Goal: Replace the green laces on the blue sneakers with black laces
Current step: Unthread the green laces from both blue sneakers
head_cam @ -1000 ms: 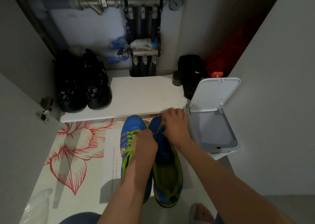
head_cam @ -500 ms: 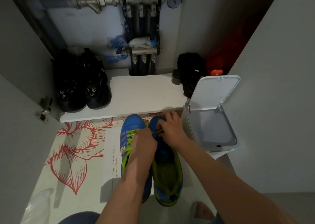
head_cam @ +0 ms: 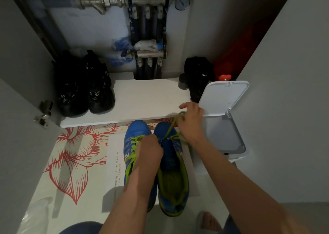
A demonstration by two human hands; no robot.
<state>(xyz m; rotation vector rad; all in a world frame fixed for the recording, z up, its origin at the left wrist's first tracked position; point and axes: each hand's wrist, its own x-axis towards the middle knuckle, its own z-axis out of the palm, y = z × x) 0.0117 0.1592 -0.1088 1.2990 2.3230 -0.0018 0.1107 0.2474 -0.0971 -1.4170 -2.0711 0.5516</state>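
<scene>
Two blue sneakers stand side by side on a floral mat, toes away from me. The left sneaker [head_cam: 132,144] still carries its green lace [head_cam: 130,159]. My left hand [head_cam: 150,151] rests closed on the tongue area between the two shoes, pressing on the right sneaker [head_cam: 171,176]. My right hand [head_cam: 191,122] is raised beyond the right sneaker's toe, pinching a green lace [head_cam: 170,128] that runs taut from the lowest eyelets up into its fingers. The upper eyelets of the right sneaker look empty. No black lace is visible.
A white bin [head_cam: 223,132] with its lid up stands just right of my right hand. A white shelf [head_cam: 142,98] ahead holds black shoes [head_cam: 83,87], a black bag [head_cam: 198,77] and a dark jar. Pipes run behind. A plastic bag [head_cam: 33,217] lies bottom left; my foot [head_cam: 209,222] is bottom right.
My right hand has risen and moved away to the right from the sneaker's toe, drawing the green lace out longer. My left hand has stayed on the shoes.
</scene>
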